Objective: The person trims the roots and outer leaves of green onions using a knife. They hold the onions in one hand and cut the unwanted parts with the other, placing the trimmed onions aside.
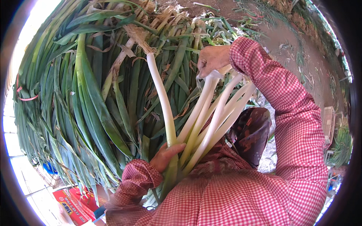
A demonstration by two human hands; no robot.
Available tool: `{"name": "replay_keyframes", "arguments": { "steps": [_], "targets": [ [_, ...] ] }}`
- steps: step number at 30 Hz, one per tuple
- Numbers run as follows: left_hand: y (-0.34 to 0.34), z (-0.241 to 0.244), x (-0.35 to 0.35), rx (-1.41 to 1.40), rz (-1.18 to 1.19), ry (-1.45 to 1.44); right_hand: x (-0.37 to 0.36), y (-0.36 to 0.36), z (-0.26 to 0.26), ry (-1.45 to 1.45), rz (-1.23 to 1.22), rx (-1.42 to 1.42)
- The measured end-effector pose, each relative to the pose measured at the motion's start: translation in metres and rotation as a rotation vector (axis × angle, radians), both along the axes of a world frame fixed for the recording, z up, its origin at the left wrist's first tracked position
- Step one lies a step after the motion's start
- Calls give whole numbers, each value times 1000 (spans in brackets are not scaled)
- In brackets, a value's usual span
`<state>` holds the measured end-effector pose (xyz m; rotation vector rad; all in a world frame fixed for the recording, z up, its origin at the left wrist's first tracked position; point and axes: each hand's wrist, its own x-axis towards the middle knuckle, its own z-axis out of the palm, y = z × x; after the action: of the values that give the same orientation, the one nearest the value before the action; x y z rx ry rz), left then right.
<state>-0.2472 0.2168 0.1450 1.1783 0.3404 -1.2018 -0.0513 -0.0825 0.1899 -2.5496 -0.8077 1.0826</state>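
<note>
My left hand is closed around a long green onion stalk, low on its shaft where white turns green. This stalk still carries a tuft of fibrous roots at its upper end. Several clean white stalks fan out to its right, their lower ends against my lap. My right hand is at the upper ends of these stalks, its fingers curled on a thin whitish skin. The fingertips are partly hidden.
A large heap of green onions with long leaves fills the left side. Peeled scraps lie on the bare soil beyond. A red printed box sits at lower left. My bent knee is at the right.
</note>
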Motion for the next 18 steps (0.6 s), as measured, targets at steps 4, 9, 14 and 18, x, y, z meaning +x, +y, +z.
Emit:
{"name": "replay_keyframes", "arguments": {
  "steps": [4, 9, 14, 18],
  "targets": [
    [-6, 10, 4, 38, 83, 24, -16, 19, 2, -403, -177, -142],
    [43, -77, -7, 6, 38, -198, -44, -6, 40, -678, -475, -38],
    [39, -30, 9, 10, 266, 58, -100, -122, 15, -707, -828, -120],
    [67, -38, 27, -132, 276, -13, -143, -182, -16, -679, -1032, -250]
  ]
}}
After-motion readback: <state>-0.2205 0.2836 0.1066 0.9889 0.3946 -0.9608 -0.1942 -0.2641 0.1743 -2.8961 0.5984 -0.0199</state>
